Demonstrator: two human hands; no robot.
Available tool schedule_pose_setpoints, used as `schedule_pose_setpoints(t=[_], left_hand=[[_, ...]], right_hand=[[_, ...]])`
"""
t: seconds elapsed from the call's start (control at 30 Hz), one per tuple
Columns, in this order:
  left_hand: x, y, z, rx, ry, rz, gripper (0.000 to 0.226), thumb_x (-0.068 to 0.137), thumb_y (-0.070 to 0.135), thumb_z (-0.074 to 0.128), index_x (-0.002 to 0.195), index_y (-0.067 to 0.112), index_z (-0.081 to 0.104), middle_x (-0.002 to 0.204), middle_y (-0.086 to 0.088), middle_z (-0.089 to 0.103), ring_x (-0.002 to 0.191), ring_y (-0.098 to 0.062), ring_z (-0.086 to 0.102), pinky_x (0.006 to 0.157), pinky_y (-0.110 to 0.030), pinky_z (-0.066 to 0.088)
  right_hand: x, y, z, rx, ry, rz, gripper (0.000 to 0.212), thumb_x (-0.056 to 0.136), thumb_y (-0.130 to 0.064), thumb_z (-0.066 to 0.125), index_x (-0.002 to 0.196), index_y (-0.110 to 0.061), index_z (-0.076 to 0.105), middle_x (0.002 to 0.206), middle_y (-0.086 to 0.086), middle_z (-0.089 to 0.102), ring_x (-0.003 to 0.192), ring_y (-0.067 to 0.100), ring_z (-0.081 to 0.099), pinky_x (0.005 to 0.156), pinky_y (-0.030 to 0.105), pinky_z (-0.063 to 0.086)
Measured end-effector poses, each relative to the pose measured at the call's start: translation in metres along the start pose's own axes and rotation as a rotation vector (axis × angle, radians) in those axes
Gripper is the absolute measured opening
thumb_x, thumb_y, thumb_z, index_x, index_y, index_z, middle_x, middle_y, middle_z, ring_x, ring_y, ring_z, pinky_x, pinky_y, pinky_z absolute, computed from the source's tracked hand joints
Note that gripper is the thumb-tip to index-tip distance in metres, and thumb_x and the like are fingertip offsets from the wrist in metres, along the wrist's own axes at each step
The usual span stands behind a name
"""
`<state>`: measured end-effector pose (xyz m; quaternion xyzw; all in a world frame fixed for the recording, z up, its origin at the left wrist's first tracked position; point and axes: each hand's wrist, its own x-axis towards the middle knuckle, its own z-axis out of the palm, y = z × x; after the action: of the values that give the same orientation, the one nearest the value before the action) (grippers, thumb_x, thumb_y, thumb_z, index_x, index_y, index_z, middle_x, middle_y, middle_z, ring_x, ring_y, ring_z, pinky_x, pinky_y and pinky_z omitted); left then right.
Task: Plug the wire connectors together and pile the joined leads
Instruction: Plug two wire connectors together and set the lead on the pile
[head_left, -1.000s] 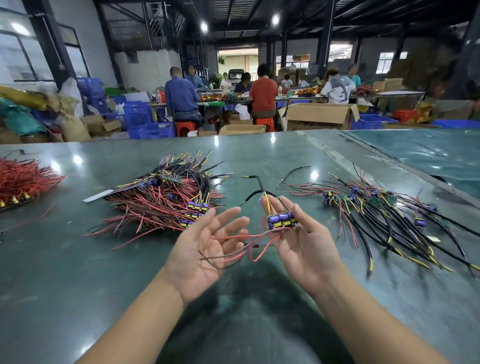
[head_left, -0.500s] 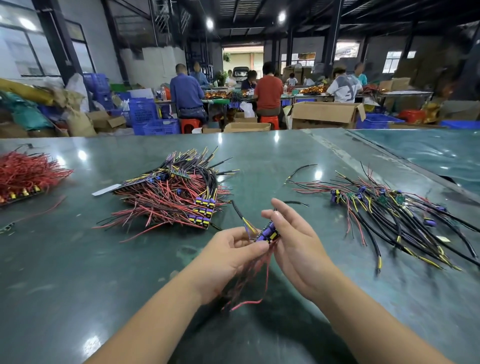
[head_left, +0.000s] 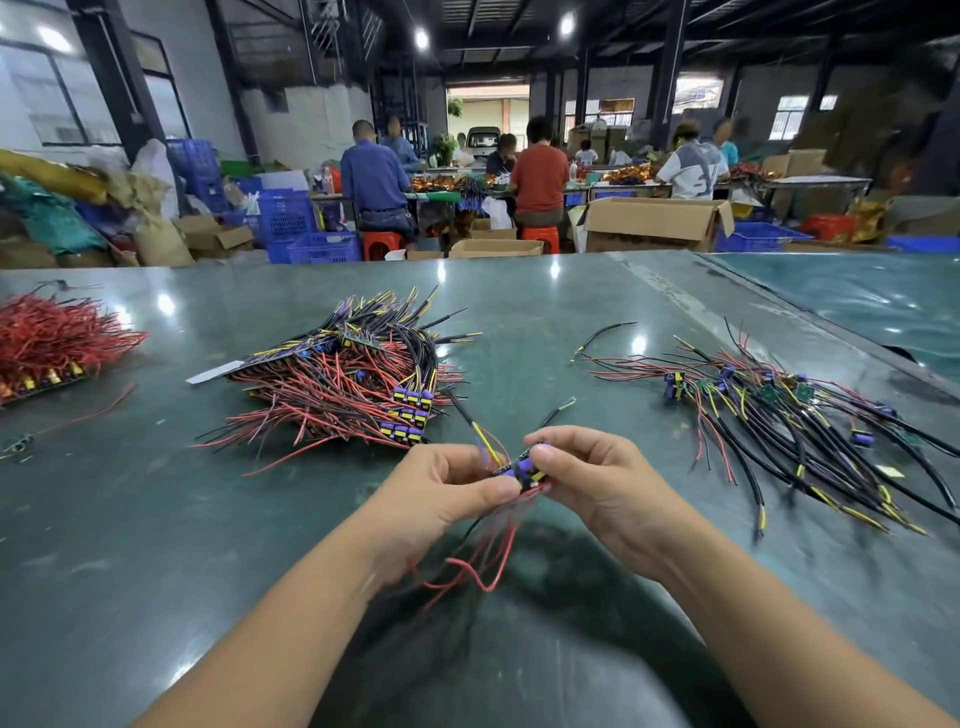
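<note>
Fingers: both hands pinch the small purple connectors; the left hand clamps from 9 o'clock with thumb against forefinger, the right hand from 3 o'clock with its thumb on top.
Change: a second ago the left palm lay open and only the right hand held the plug; half a second ago the left closed in; now the two sets of fingertips meet over the plastic.
Meaning: probably the mating push itself; whether the halves have clicked home cannot be told, as the fingers hide the seam.
Leads: red and black wires droop from the grip toward 6 o'clock, two black tails rise toward 12.
Joined pile: at 10 o'clock, near the left hand.
Loose leads: at 2 o'clock, spread well apart from the hands.
Room: bare table between hands and pile; far edge at 12 o'clock.
</note>
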<state>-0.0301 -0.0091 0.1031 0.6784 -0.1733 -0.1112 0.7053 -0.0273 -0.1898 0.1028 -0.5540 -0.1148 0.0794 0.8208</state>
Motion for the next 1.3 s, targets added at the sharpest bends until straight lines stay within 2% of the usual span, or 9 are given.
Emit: schedule_pose_setpoints(t=[0.13,0.27,0.37,0.47,0.63,0.77,0.93,1.07,1.3], left_hand=[[-0.001,0.002,-0.002,-0.060,-0.057,-0.021,0.016,0.073,0.016,0.077,0.089,0.014,0.076,0.094,-0.006,0.073,0.086,-0.012,0.066,0.074,-0.020,0.053],[0.001,0.004,-0.005,-0.122,0.097,0.053,0.010,0.069,0.016,0.073,0.079,0.019,0.076,0.077,0.002,0.071,0.073,-0.007,0.065,0.071,-0.019,0.052],[0.003,0.006,-0.007,-0.152,0.236,0.149,0.011,0.068,0.017,0.073,0.077,0.022,0.076,0.074,0.006,0.071,0.070,-0.005,0.064,0.070,-0.017,0.052],[0.002,0.010,-0.003,-0.197,0.268,0.204,0.012,0.068,0.014,0.074,0.077,0.021,0.076,0.076,0.005,0.071,0.072,-0.005,0.064,0.072,-0.018,0.053],[-0.003,0.018,0.015,-0.517,0.133,0.164,0.011,0.069,0.004,0.071,0.071,0.014,0.075,0.071,-0.001,0.069,0.066,-0.008,0.067,0.063,-0.017,0.054],[-0.006,0.025,0.019,-0.489,0.123,0.156,0.012,0.073,0.007,0.068,0.068,0.015,0.075,0.065,0.002,0.067,0.060,-0.004,0.064,0.055,-0.013,0.050],[-0.005,0.023,0.023,-0.463,0.127,0.158,0.008,0.076,0.008,0.071,0.071,0.013,0.075,0.066,0.002,0.065,0.062,-0.005,0.060,0.059,-0.017,0.050],[-0.007,0.025,0.029,-0.545,0.075,0.158,0.015,0.074,0.005,0.061,0.071,0.011,0.075,0.069,-0.002,0.069,0.064,-0.008,0.067,0.058,-0.016,0.052],[-0.006,0.025,0.027,-0.526,0.147,0.158,0.013,0.071,0.011,0.066,0.078,0.012,0.077,0.076,-0.004,0.072,0.069,-0.009,0.069,0.065,-0.016,0.055]], right_hand=[[0.000,-0.003,0.000,0.090,-0.044,0.042,0.021,0.069,-0.012,0.068,0.087,-0.002,0.069,0.074,0.009,0.069,0.065,0.014,0.066,0.066,0.022,0.055],[0.004,-0.001,-0.002,-0.047,0.104,-0.054,0.014,0.074,-0.009,0.070,0.087,-0.004,0.069,0.072,0.007,0.070,0.066,0.014,0.066,0.068,0.023,0.054],[0.006,0.004,-0.011,-0.687,0.257,-0.091,0.008,0.086,-0.021,0.068,0.092,-0.016,0.071,0.071,-0.008,0.071,0.073,0.004,0.064,0.076,0.016,0.045],[0.006,0.011,-0.019,-1.290,0.423,-0.124,0.031,0.085,-0.038,0.066,0.115,-0.029,0.065,0.096,-0.010,0.052,0.106,0.011,0.042,0.084,0.019,0.032],[0.002,0.008,-0.001,-1.077,0.066,-0.661,0.057,0.082,-0.019,0.072,0.133,-0.032,0.049,0.110,-0.017,0.053,0.099,0.008,0.051,0.091,0.018,0.040],[0.000,0.006,0.007,-1.027,0.011,-0.898,0.062,0.082,-0.009,0.068,0.138,-0.020,0.043,0.118,-0.018,0.053,0.096,0.001,0.053,0.091,0.015,0.042],[-0.003,0.004,0.010,-0.966,0.017,-0.964,0.053,0.084,-0.013,0.067,0.134,-0.015,0.048,0.117,-0.009,0.059,0.097,0.007,0.058,0.089,0.025,0.048],[-0.004,0.007,0.012,-0.974,0.032,-1.012,0.041,0.087,-0.001,0.060,0.128,-0.008,0.055,0.115,-0.004,0.063,0.102,0.016,0.063,0.085,0.034,0.052],[-0.009,0.005,0.030,-0.539,0.136,-0.688,0.030,0.092,-0.015,0.052,0.120,-0.020,0.059,0.099,-0.014,0.068,0.091,-0.004,0.062,0.078,0.011,0.046]])
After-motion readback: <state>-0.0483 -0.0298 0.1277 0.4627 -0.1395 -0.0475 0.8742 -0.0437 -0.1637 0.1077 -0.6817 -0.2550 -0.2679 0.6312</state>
